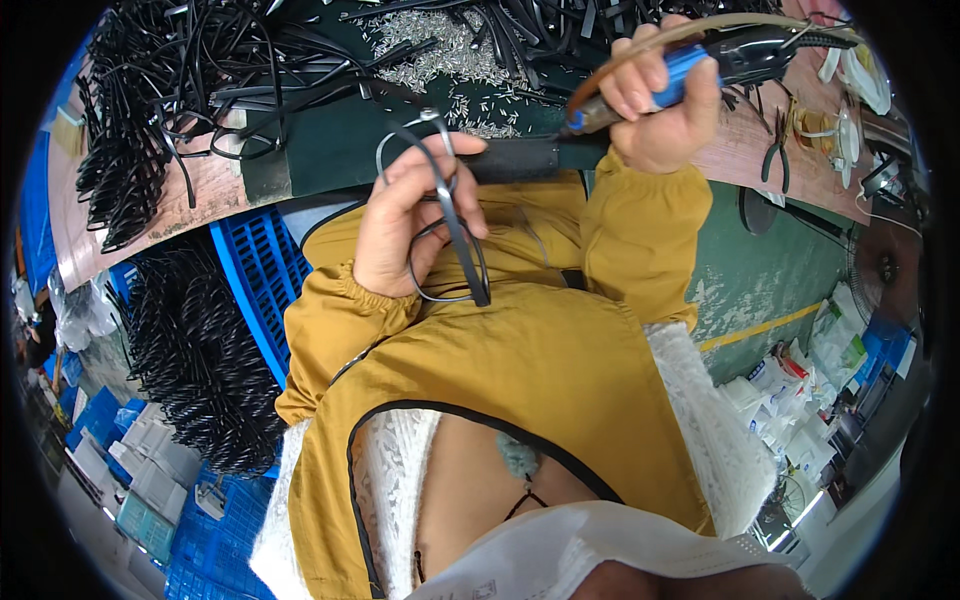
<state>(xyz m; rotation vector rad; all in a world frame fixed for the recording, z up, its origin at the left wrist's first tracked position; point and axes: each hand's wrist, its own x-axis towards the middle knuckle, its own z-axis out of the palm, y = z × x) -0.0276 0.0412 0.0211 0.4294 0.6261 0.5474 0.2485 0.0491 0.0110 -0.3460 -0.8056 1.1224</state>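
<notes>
My left hand (405, 215) is closed around a thin black strap (466, 262), which loops above and below the fingers. A small shiny metal piece shows near the top of the loop, too small to make out. My right hand (665, 110) grips a blue-and-black electric screwdriver (682, 75), its dark tip aimed left and down toward the left hand. A brown cord (690, 32) arches over the tool. Tip and strap are apart.
Small silver pins (430, 60) lie heaped on the dark work mat (320, 150). Black straps (130, 150) pile up at the left, with more in bundles (195, 350) beside a blue crate (262, 260). Pliers (777, 150) lie at the table's right.
</notes>
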